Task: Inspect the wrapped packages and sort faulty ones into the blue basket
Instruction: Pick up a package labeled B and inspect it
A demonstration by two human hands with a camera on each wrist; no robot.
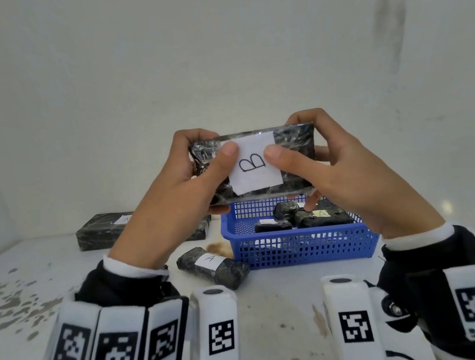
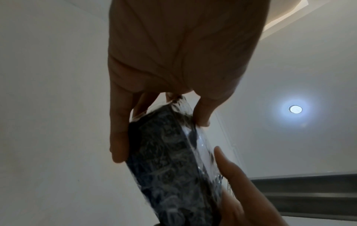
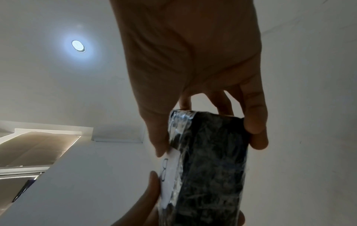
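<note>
- head view: the left hand [image 1: 172, 187] and the right hand [image 1: 344, 167] hold one wrapped package [image 1: 291, 147] up between them, above the table [image 1: 65, 288]. each grip is clamped on an end of it, thumbs on the near face and fingers curled behind. both thumbs touch the white label [image 1: 255, 175], which reads "b".
- below the grip sits the blue basket [image 1: 297, 250], with several dark wrapped packages inside; one in it shows a label marked "a" [image 1: 322, 214].
- just below the left grip, beside the basket, a roll-shaped package [image 1: 228, 269] with an "a" label lies on the table. behind the left hand rests a flat block package [image 1: 100, 234], also labelled "a".
- left wrist view: the left hand [image 2: 173, 61] pinches the package [image 2: 170, 152] at its near end, a finger [image 2: 117, 137] along one side and the thumb on the other. the right hand's thumb [image 2: 231, 175] presses the far part.
- right wrist view: the right hand [image 3: 193, 61] clamps the package [image 3: 212, 160] the same way; the label [image 3: 170, 168] shows edge-on, and the left thumb [image 3: 152, 191] touches it.
</note>
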